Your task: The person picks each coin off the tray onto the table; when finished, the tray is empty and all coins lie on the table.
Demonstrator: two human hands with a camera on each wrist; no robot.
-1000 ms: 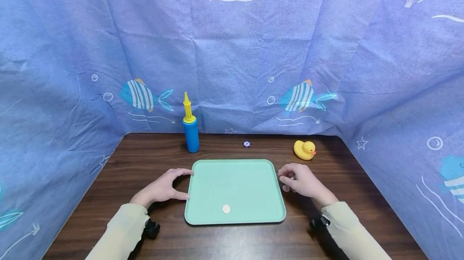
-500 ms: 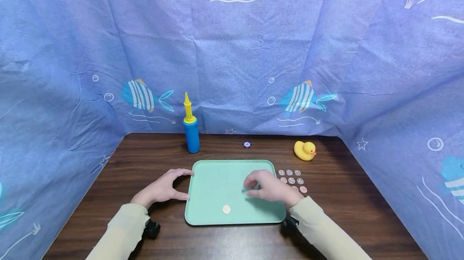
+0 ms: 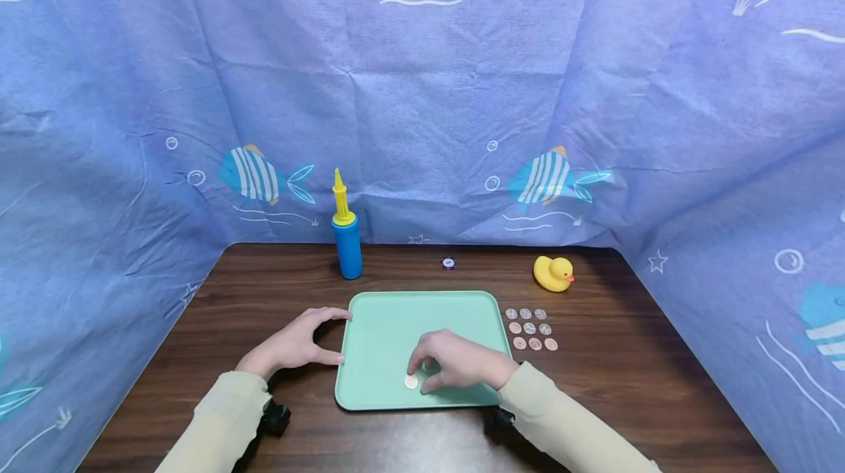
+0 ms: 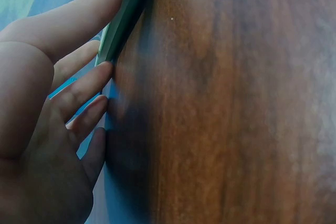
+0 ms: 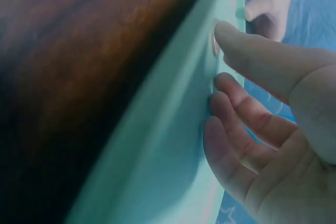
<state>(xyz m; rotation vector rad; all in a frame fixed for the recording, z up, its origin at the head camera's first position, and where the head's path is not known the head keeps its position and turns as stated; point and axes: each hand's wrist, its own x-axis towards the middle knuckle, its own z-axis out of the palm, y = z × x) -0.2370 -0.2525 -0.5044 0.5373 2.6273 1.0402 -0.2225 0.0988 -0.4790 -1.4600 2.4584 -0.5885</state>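
Observation:
A mint-green tray (image 3: 429,319) lies on the dark wooden table (image 3: 264,290). A silvery coin (image 3: 411,382) sits near the tray's front edge. My right hand (image 3: 458,364) is low over the tray, its forefinger and thumb curled at that coin. In the right wrist view the thumb tip touches the coin (image 5: 214,44) on the tray (image 5: 173,145), and the other fingers rest loosely bent. My left hand (image 3: 297,345) is on the table with straight fingers against the tray's left rim (image 4: 128,9). Several coins (image 3: 529,328) lie in rows right of the tray.
A blue bottle with a yellow nozzle (image 3: 346,231) stands behind the tray, a small purple chip (image 3: 449,262) to its right, and a yellow rubber duck (image 3: 553,273) at the back right. Blue fish-print cloth (image 3: 422,92) walls in the table on three sides.
My right hand left the rows of coins, crossed leftward over the tray and came down at the coin near the front edge. The left hand and tray stayed put.

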